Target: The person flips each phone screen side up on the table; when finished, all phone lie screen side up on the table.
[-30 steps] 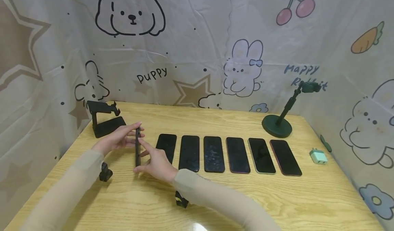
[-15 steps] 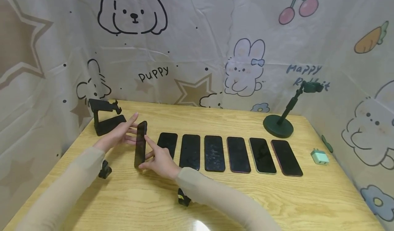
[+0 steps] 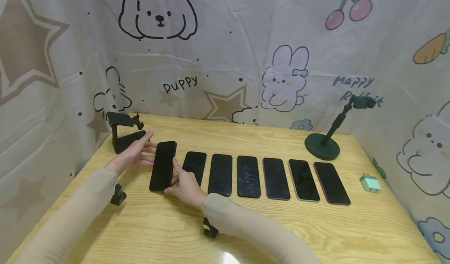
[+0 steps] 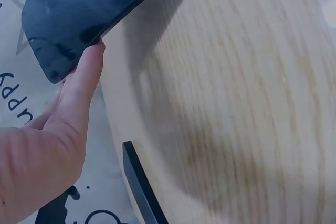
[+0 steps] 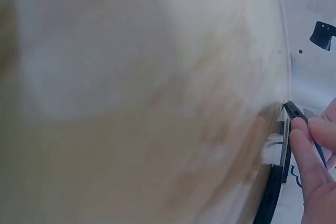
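Observation:
A black smartphone [image 3: 163, 166] is held tilted up off the table at the left end of a row of phones, screen facing me. My right hand [image 3: 186, 185] pinches it along its right edge, thumb near the bottom corner. On the other side, my left hand [image 3: 135, 152] has its fingers stretched out to the phone's left edge, partly behind it, thumb raised clear. In the left wrist view, the left hand [image 4: 58, 129] touches the edge of the phone [image 4: 94, 9] with a straight finger. The right wrist view shows the right hand [image 5: 315, 161] gripping the phone [image 5: 295, 110] edge-on.
Several phones, such as the nearest [image 3: 195, 163] and the farthest right [image 3: 331, 182], lie flat in a row. A black folding stand [image 3: 123, 119] is just behind my left hand. A green round-based stand [image 3: 322, 147] and mint charger plug [image 3: 370, 182] are at right.
The held phone has turned from edge-on to showing its screen. Both hands stay at its sides; the left thumb has come away from its top. The view has shifted slightly.

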Motion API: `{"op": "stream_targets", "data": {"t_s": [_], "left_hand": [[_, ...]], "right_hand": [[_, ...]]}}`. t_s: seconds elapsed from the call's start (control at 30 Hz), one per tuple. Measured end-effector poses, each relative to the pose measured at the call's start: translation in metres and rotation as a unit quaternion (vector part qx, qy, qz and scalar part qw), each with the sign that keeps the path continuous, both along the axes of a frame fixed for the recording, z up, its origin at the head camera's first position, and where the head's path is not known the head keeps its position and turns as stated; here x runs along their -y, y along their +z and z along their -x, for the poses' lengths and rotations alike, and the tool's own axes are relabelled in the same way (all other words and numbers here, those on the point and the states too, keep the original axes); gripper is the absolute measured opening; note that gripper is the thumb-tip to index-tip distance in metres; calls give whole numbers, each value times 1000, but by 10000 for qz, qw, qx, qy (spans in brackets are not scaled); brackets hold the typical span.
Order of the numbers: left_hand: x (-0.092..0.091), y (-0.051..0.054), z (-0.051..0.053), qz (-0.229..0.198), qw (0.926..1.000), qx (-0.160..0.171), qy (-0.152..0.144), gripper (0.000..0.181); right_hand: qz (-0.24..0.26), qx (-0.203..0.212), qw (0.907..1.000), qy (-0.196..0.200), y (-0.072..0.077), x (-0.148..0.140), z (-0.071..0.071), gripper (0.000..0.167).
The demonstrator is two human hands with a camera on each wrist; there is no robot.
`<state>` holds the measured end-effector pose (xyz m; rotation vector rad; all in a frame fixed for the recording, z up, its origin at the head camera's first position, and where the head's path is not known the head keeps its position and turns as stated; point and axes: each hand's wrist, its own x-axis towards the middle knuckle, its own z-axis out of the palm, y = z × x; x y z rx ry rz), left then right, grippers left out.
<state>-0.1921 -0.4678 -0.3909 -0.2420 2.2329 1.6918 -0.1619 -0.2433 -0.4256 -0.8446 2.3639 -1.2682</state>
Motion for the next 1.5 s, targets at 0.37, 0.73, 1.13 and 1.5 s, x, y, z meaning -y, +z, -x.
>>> {"op": "stream_targets", "data": {"t_s": [0.37,0.73,1.13,1.5], "left_hand": [[-1,-4,-1,-275,9994,83,204,102],[1,-9,-4,-313,9994,113,135,100],[-3,-14,-4,-273,9996,90,11,95],[1,-19,-6,-476,9985,196,197,95]], "right_hand": [[-247,-162,9970,-715,-7,10,3,101],[-343,-295,9951,-877,-5,15,0,55],[-1020,-773,9882,-837,-1,20,-2,28],[-1830,-717,9777,-744,4,28,-3,19]]}}
